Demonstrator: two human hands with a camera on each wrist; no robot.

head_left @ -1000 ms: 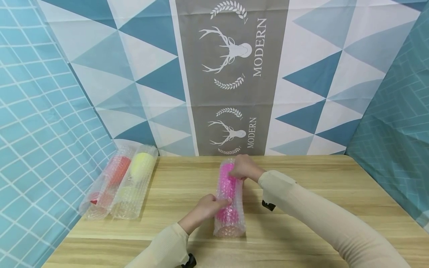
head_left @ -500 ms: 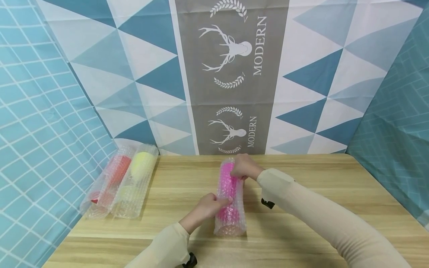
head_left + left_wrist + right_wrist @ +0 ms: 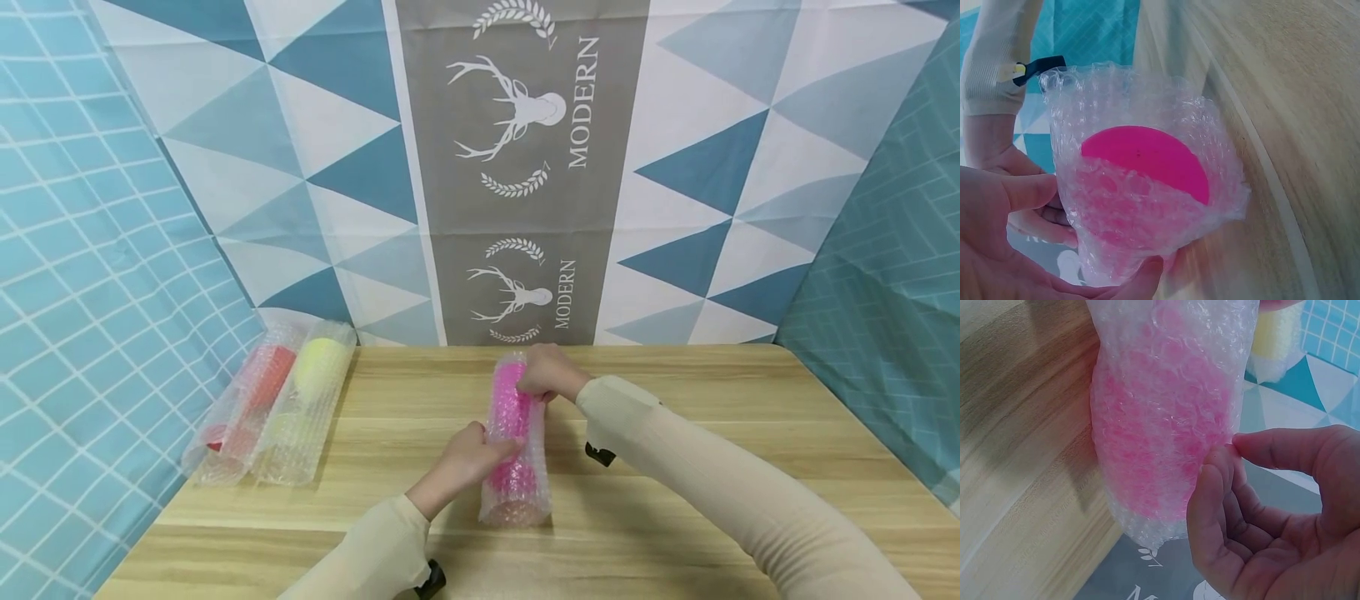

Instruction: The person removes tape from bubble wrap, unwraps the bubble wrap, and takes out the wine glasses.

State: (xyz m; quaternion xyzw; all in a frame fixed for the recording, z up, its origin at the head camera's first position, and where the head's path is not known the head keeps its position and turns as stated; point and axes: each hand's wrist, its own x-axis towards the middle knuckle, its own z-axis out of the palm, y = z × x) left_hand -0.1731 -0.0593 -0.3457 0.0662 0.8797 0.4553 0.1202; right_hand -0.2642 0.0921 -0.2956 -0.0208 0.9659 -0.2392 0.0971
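A bright pink cylinder rolled in clear bubble wrap [image 3: 510, 475] lies lengthwise at the middle of the wooden table. My left hand [image 3: 467, 457] grips the roll's left side near its front half, thumb across the top. At the far half my right hand [image 3: 551, 372] pinches the wrap on the right side, thumb and fingertips together in the right wrist view. The flat pink end [image 3: 1147, 159] of the cylinder shows inside the wrap's open near end in the left wrist view. The wrap [image 3: 1166, 419] covers the rest of it.
Two more bubble-wrapped rolls lie side by side at the table's left edge, a red one [image 3: 268, 375] and a yellow one [image 3: 318, 367]. A patterned cloth wall [image 3: 517, 208] rises behind the wooden table [image 3: 712, 400], with tiled-print cloths at both sides.
The left hand has slid slightly away from me along the roll, its thumb a little farther up. The right hand keeps its hold, and the roll stays about where it was.
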